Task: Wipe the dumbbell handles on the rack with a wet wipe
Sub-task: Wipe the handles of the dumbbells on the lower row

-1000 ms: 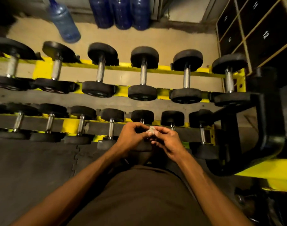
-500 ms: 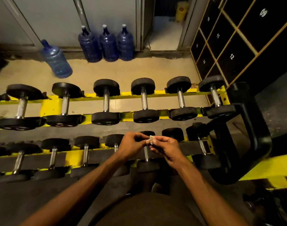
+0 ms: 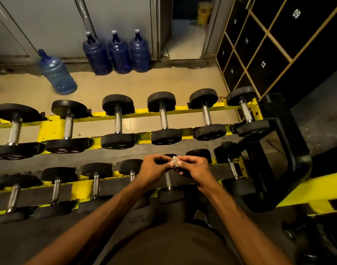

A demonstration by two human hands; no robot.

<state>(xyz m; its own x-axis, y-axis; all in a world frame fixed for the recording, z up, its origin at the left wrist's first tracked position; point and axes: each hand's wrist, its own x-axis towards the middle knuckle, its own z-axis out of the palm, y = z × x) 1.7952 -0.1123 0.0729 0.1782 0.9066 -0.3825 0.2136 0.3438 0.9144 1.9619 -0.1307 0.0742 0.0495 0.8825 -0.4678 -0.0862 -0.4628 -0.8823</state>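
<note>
A small crumpled wet wipe (image 3: 175, 161) is pinched between my left hand (image 3: 154, 169) and my right hand (image 3: 194, 170), held together above the lower tier of the yellow rack (image 3: 51, 129). Black dumbbells with chrome handles lie in two rows across the rack. One upper-row handle (image 3: 163, 118) sits straight ahead of my hands. A lower-row handle (image 3: 168, 180) shows just under them, and my hands hide its far end. Neither hand touches a dumbbell.
Several blue water jugs (image 3: 119, 52) stand by the back wall and one more jug (image 3: 56, 73) leans at the left. Numbered black lockers (image 3: 263, 54) fill the right. The rack's black end frame (image 3: 290, 150) curves at the right. Dark mats cover the near floor.
The view has tilted up, bringing the wall, jugs and lockers into sight. Both hands stay together on the wipe, working it between the fingers.
</note>
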